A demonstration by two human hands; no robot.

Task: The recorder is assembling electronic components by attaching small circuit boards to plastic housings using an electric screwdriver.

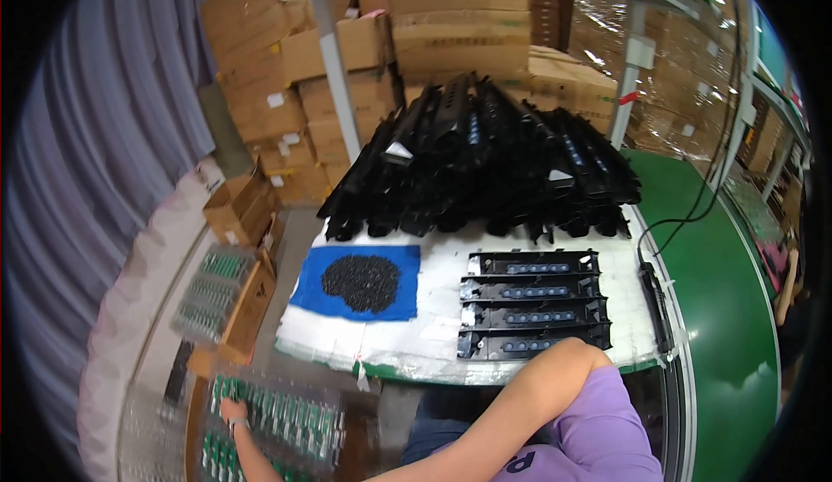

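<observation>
At the lower left, my left hand (232, 411) reaches into a clear plastic tray (334, 458) of small green circuit boards (295, 421). Its fingers are closed at the end of one board, among the left-hand rows. My right arm (529, 395), in a purple sleeve, bends across the front of the bench with the elbow over the nearest black housing. The forearm runs down and left out of the picture, so my right hand is hidden. Several long black plastic housings (530, 317) lie in parallel on the white bench top, each with a row of bluish round parts.
A blue cloth (308, 296) carries a heap of small black screw-like parts (360, 283). Black housings (477, 170) are piled high at the back. A long black corded tool (657, 309) lies at the bench's right edge. Another board tray (212, 291) sits on a carton at left.
</observation>
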